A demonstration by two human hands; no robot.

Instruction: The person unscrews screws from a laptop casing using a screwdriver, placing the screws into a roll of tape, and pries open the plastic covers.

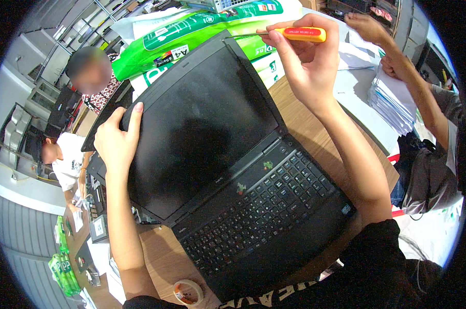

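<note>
A black laptop (pixel 202 118) lies opened out in front of me, its dark screen tilted back and its keyboard (pixel 258 206) toward me. My left hand (pixel 117 136) grips the left edge of the screen's frame, thumb on the front and fingers going behind it. In my right hand (pixel 310 62) is a screwdriver (pixel 307 34) with a yellow and red handle, pinched between thumb and fingers. Its thin shaft points left, and the tip is at the screen's upper right corner; whether it touches the frame I cannot tell.
Green and white paper packs (pixel 207 31) stand behind the screen. A small round container (pixel 188 292) with tiny bits inside sits on the wooden table (pixel 166 252) near me. At right, a person's arm (pixel 418 82) reaches over a paper stack (pixel 392 98). Two people are at the left.
</note>
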